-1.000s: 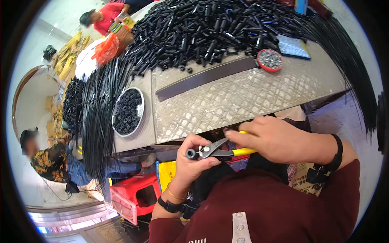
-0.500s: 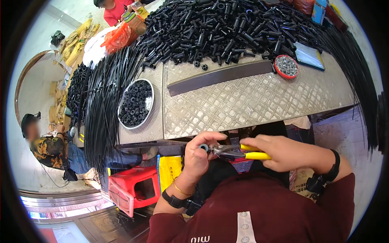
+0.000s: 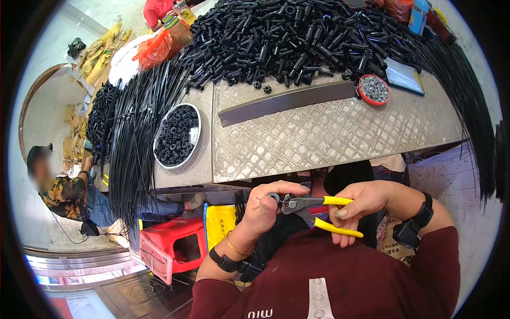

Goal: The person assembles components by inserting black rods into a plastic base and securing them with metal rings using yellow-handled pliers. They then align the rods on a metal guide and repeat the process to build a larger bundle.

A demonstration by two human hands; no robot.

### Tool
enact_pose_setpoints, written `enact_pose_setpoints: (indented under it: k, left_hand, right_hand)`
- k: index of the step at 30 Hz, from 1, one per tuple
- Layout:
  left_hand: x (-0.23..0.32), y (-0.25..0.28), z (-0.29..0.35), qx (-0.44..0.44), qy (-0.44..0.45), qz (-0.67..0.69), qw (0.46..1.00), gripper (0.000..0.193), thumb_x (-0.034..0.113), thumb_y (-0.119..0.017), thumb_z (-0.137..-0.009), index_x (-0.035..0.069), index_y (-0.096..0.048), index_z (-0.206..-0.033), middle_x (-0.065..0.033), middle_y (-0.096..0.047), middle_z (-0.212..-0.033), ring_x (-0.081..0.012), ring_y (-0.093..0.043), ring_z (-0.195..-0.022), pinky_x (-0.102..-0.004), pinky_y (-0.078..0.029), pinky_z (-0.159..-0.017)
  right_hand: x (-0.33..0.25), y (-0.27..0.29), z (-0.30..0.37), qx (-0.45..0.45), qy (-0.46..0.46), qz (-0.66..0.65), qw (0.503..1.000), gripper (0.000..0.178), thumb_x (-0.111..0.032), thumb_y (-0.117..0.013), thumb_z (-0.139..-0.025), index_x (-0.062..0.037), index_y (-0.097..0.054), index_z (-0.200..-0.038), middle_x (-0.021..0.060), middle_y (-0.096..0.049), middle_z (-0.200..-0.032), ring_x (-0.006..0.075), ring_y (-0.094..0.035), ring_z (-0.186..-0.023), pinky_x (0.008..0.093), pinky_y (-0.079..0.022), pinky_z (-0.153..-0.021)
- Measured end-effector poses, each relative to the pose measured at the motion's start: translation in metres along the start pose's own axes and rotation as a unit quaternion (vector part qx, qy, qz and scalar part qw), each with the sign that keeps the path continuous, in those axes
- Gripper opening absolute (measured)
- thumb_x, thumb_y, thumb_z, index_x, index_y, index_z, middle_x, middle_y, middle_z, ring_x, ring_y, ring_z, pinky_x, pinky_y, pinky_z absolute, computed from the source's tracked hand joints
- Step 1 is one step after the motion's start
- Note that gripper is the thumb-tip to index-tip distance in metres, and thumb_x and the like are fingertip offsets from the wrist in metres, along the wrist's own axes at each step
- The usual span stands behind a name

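Observation:
My left hand [image 3: 258,211] is closed, its thumb and fingers pinching a small dark grey ring-shaped part [image 3: 273,196]. My right hand [image 3: 366,201] grips a pair of pliers [image 3: 338,201] with yellow handles. Those handles are spread apart, thumb over the upper one and fingers by the lower one. The metal jaws reach the fingertips of my left hand, beside the ring part. A tiny bright piece shows at the jaws, too small to make out. Both hands are above my lap, in front of the table edge.
On the patterned table [image 3: 297,138] lie a heap of black tubular parts [image 3: 297,42], a dark flat bar [image 3: 287,103], a bowl of black rings [image 3: 178,135], a red bowl of small metal pieces [image 3: 374,89] and long black strips [image 3: 138,133]. A red stool [image 3: 175,242] stands left; a co-worker [image 3: 64,191] sits beyond.
The pliers' handles have spread apart from nearly together, and my right hand has turned and moved slightly. My left hand still pinches the ring part. The far person in red has shifted partly out of view.

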State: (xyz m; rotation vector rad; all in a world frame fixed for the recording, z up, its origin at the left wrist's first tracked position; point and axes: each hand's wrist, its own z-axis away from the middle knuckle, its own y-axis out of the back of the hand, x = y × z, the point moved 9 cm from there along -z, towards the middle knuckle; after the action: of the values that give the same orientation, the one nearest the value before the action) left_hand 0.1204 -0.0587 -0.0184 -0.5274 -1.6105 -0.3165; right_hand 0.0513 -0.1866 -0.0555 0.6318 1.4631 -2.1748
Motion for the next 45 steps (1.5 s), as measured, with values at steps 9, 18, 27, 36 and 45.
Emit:
enact_pose_setpoints:
  k: [9,18,27,36,45]
  left_hand:
    - [-0.001,0.0,0.004,-0.018,0.012,-0.012,1.0,0.088,0.075,-0.04,-0.077,-0.006,-0.063,-0.101,-0.014,-0.064,-0.099,-0.0188,-0.06,-0.09,-0.0283,-0.045,-0.079]
    - [0.0,-0.003,0.006,-0.014,0.026,-0.036,0.999,0.088,0.076,-0.042,-0.074,-0.006,-0.065,-0.098,-0.0148,-0.065,-0.096,-0.0205,-0.061,-0.09,-0.0295,-0.046,-0.08]
    - [-0.006,0.004,0.007,0.033,0.001,-0.042,0.999,0.089,0.078,-0.037,-0.074,-0.005,-0.065,-0.091,-0.0102,-0.063,-0.078,-0.0155,-0.058,-0.068,-0.0268,-0.046,-0.063]
    - [-0.019,0.025,-0.004,0.096,-0.01,0.151,0.984,0.087,0.073,-0.035,-0.078,-0.005,-0.054,-0.11,0.0035,-0.029,-0.051,-0.0079,-0.028,-0.044,-0.0246,-0.024,-0.044]
    - [-0.017,0.029,-0.013,0.108,-0.007,0.151,0.982,0.081,0.069,-0.029,-0.084,-0.004,-0.054,-0.109,0.0034,-0.03,-0.051,-0.0077,-0.028,-0.045,-0.0237,-0.025,-0.044]
  right_hand:
    - [-0.001,0.003,0.002,0.024,-0.021,0.043,0.999,0.023,-0.025,-0.048,-0.094,-0.0017,-0.047,-0.099,0.0223,-0.062,-0.096,0.0288,-0.066,-0.082,0.0398,-0.056,-0.071]
    - [0.009,-0.004,0.0,0.046,-0.027,0.017,0.998,0.021,-0.024,-0.046,-0.095,-0.0045,-0.045,-0.103,0.0187,-0.062,-0.089,0.0241,-0.065,-0.071,0.0357,-0.055,-0.059]
    - [0.015,-0.013,-0.006,0.09,0.061,0.109,0.988,0.028,-0.034,-0.046,-0.095,-0.006,-0.048,-0.096,0.0075,-0.058,-0.073,0.0128,-0.055,-0.053,0.0245,-0.047,-0.046]
    - [-0.152,0.055,0.151,0.565,0.191,0.721,0.354,0.026,-0.015,-0.064,-0.075,-0.008,-0.062,-0.1,0.0138,-0.054,-0.089,0.0319,-0.055,-0.084,0.0411,-0.046,-0.073]
    - [-0.182,0.11,0.166,0.607,0.08,0.72,0.326,0.025,-0.007,-0.064,-0.072,-0.0038,-0.061,-0.096,0.0144,-0.052,-0.091,0.0325,-0.054,-0.088,0.04,-0.044,-0.075]
